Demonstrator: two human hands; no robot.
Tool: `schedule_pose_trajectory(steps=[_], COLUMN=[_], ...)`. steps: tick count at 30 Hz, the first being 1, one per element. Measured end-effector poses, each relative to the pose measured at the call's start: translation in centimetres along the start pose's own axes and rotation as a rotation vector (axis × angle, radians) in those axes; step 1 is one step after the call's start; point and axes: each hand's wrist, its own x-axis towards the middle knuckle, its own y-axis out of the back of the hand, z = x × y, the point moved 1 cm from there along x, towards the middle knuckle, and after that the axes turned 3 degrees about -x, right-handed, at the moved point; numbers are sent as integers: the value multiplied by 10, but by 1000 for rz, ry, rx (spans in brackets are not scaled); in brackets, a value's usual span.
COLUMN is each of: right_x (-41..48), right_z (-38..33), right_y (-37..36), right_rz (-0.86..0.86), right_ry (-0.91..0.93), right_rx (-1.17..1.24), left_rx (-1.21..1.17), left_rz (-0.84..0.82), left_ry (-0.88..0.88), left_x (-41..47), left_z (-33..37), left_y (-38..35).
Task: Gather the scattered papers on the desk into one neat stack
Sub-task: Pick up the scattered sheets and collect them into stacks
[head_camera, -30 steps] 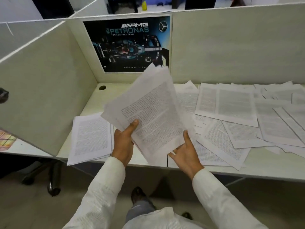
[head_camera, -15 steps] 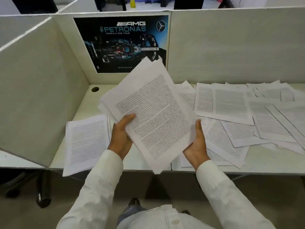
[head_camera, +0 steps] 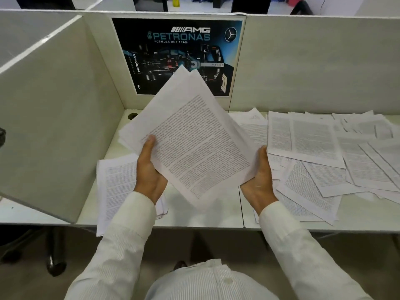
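Observation:
I hold a bundle of printed papers (head_camera: 194, 144) tilted above the white desk (head_camera: 201, 219), its corners uneven. My left hand (head_camera: 149, 169) grips the bundle's left edge with the thumb on top. My right hand (head_camera: 259, 180) presses against its right edge from the side. A small stack of papers (head_camera: 116, 187) lies flat on the desk to the left, partly under my left forearm. Several scattered papers (head_camera: 324, 152) overlap across the right half of the desk.
Grey cubicle partitions (head_camera: 54, 126) wall in the desk on the left and at the back, where a dark racing-team poster (head_camera: 179, 50) hangs. A round cable hole (head_camera: 132, 115) sits in the back-left corner. A chair base (head_camera: 54, 263) stands on the floor, lower left.
My right hand has moved from under the bundle's lower edge to its right side, closing on it. The bundle has been raised slightly and the sheets drawn closer together.

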Motion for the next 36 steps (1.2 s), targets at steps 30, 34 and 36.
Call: schedule_pose_trajectory(steps=[30,34,36], right_x=[-72,-66,-60], right_z=[105,110,114], right_y=[-22,-23,-27], right_rz=[-106,-76,-96], right_ry=[-327,-366,-392], right_rx=[-877,-864,-857], left_rx=[447,376,386], left_rz=[138,195,192], left_ry=[445,400,391], left_x=[-64,-64,-64], left_z=[35,39,43], left_y=[141,148,148])
